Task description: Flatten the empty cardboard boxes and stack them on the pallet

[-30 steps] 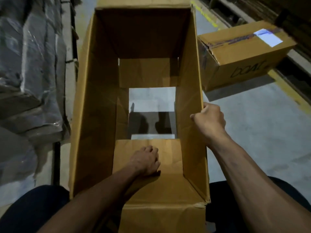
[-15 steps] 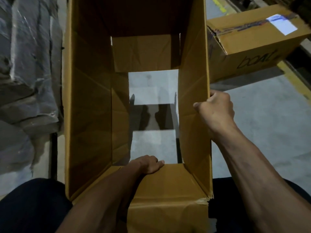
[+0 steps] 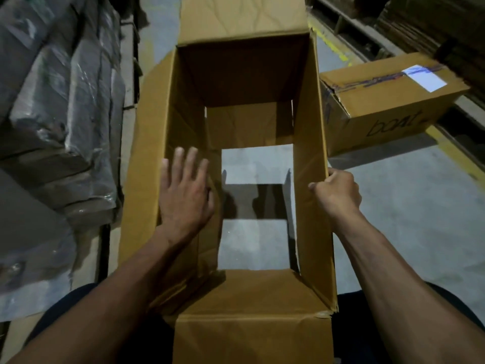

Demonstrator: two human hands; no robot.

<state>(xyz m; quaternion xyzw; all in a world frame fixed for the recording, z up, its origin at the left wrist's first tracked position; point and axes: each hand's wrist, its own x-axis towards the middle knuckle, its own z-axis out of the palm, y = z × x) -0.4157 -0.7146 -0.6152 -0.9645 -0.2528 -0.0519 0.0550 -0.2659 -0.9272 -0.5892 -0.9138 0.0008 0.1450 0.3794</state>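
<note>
A large open cardboard box [image 3: 244, 74] stands upright in front of me, and the grey floor shows through its open bottom. My left hand [image 3: 185, 195] lies flat with spread fingers against the inside of the box's left wall. My right hand [image 3: 337, 193] grips the top edge of the right wall, thumb inside and fingers outside. The near bottom flap [image 3: 252, 292] hangs down toward my legs. No pallet can be made out.
A closed, taped cardboard box [image 3: 388, 101] with handwriting and a white label lies on the floor to the right. Plastic-wrapped bundles [image 3: 52, 106] are stacked along the left. Yellow floor line [image 3: 451, 156] and dark racking run at the right.
My left hand left the near bottom flap and rose to press flat on the left wall. The box's left wall has tilted outward. My right hand kept its grip on the right wall.
</note>
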